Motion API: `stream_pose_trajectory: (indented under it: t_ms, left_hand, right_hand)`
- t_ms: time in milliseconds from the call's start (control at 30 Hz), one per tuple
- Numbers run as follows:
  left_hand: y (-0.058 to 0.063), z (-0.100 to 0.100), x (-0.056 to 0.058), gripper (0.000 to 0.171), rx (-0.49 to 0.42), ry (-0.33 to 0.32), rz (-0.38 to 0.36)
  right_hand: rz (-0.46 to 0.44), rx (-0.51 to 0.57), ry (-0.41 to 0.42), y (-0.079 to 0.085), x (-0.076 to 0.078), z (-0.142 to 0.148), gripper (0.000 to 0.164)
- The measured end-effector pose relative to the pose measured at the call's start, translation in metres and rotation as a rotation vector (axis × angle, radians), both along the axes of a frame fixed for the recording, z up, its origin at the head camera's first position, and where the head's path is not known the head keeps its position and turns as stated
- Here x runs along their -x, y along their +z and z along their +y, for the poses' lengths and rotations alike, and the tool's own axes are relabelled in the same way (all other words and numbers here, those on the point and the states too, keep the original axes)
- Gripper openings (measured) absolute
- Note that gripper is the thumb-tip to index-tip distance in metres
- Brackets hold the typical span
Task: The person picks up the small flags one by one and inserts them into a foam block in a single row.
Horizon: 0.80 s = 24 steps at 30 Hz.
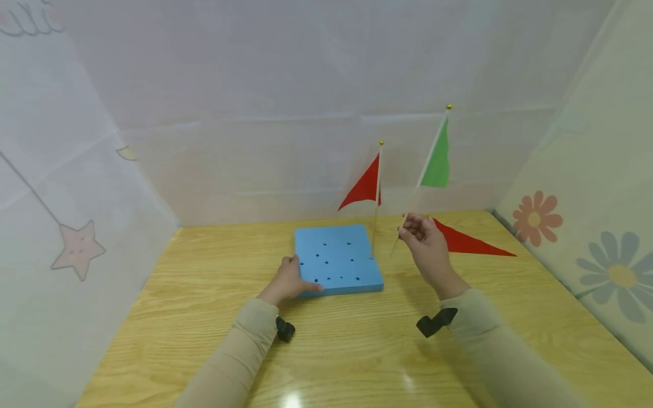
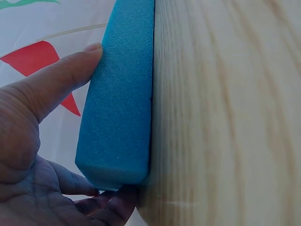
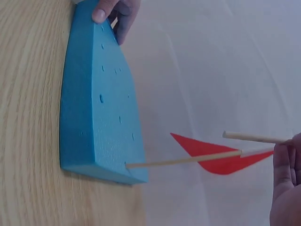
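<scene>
A blue foam block (image 1: 334,233) with several small holes lies flat on the table. My left hand (image 1: 287,282) grips its near left corner, thumb along the front top edge and fingers against the left side. Near the block's right edge a red pennant flag (image 1: 368,185) stands upright, its stick in a hole. My right hand (image 1: 427,249) pinches the lower stick of a green pennant flag (image 1: 439,164), which leans to the upper right. In the right wrist view the bare lower end of that stick (image 3: 251,137) hangs in the air, apart from the block.
Another red flag (image 1: 474,241) lies on the wooden table (image 1: 347,345) behind and right of my right hand, partly hidden by it. Pale cloth walls (image 1: 245,164) enclose the back and sides, with printed flowers on the right and a star on the left.
</scene>
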<state>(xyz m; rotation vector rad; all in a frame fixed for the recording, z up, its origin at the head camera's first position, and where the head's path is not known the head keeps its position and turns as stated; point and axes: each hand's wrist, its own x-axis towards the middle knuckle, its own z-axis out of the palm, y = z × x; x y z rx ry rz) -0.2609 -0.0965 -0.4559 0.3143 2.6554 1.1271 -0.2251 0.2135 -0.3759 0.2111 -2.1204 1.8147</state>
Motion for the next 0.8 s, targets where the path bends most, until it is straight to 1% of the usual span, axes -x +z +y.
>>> stream_pose_trajectory:
  t_ms: [233,367,433,533,800]
  left_hand:
    - [-0.001,-0.001,-0.001,0.118,0.000,0.003,-0.002]
    - [0.000,-0.001,0.000,0.118,0.007,0.004,-0.001]
    - [0.001,0.000,0.000,0.118,0.009,0.006,0.000]
    - [0.000,0.000,0.000,0.118,0.004,0.005,0.000]
    - [-0.001,0.000,0.001,0.118,-0.008,-0.002,-0.010]
  right_hand:
    - [0.002,-0.067,-0.011,0.000,0.005,-0.018,0.032]
    - [0.011,-0.134,-0.015,-0.003,0.011,-0.025,0.033]
    - [0.026,-0.168,-0.017,-0.007,0.016,-0.028,0.031]
    - [0.048,-0.187,-0.014,-0.015,0.022,-0.034,0.029]
    - [0.061,-0.239,-0.024,-0.031,0.037,-0.050,0.026]
